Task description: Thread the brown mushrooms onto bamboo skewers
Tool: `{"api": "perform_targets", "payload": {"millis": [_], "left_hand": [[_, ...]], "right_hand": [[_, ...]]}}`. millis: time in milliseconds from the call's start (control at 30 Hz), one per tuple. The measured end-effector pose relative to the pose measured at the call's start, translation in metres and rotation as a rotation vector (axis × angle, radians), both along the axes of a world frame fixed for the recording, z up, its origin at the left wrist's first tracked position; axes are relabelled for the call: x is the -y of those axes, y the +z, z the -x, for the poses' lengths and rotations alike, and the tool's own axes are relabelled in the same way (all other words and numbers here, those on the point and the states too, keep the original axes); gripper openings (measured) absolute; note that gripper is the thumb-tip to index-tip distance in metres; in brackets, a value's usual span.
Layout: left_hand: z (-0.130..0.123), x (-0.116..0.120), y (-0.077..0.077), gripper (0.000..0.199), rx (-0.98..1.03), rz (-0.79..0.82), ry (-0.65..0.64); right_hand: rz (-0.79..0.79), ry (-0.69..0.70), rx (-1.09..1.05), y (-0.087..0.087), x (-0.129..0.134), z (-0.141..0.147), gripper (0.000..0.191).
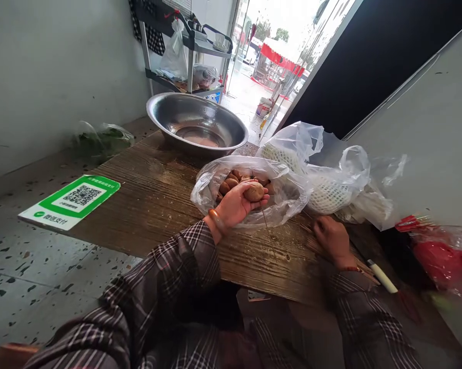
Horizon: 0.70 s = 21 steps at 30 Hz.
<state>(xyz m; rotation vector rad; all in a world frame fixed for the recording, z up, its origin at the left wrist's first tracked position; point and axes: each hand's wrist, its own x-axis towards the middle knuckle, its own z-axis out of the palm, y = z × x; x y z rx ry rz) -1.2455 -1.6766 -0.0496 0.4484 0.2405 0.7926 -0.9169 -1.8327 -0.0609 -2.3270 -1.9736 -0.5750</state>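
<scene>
Nearest us, by the near edge of the desk (157,177) toward its right end, our right grip (333,238) is low with its fingers curled under; we cannot tell whether it holds anything. Thin sticks (311,240) lie just beside it, and a pale-handled tool (382,277), probably a knife, lies on its other side.

A little farther in, our left grip (238,202) is turned palm up and holds the brown piece (255,191), thumb on one side and fingers beneath. That piece is above the near rim of the open clear bag (211,177), roughly midway along the desk, with similar rounded pieces (231,182) inside. A single slender stick (268,230) slants from below the fingers toward the near edge; we cannot see whether it touches the piece.

We judge the piece, perhaps a mushroom, to be light, slightly springy and a bit slick if damp. It likely bruises or splits under a hard pinch, so we would cradle it from below and steady it by its sides, away from any thin rim. The stick looks stiff but easy to snap, best taken near its point of entry.

Beyond, near the far edge, stand the netted bags (326,189) and a steel basin (157,110), which looks rigid.
</scene>
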Motion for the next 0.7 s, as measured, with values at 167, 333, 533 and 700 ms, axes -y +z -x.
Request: {"api": "perform_targets", "payload": {"millis": [167,333,533,700], "left_hand": [[-0.001,-0.002,-0.002,0.019,0.008,0.006,0.001],[-0.001,-0.002,0.000,0.021,-0.021,0.008,0.021],[0.000,-0.002,0.000,0.020,-0.043,0.005,0.041],[0.003,-0.002,0.003,0.026,-0.067,-0.002,0.083]], "right_hand": [[-0.323,0.089,-0.059,0.006,0.020,0.006,0.016],[-0.654,0.103,-0.160,0.032,0.010,0.043,0.012],[-0.630,0.150,-0.518,0.052,-0.009,0.144,0.026],[-0.378,0.269,-0.834,0.031,-0.023,0.179,0.031]]}}
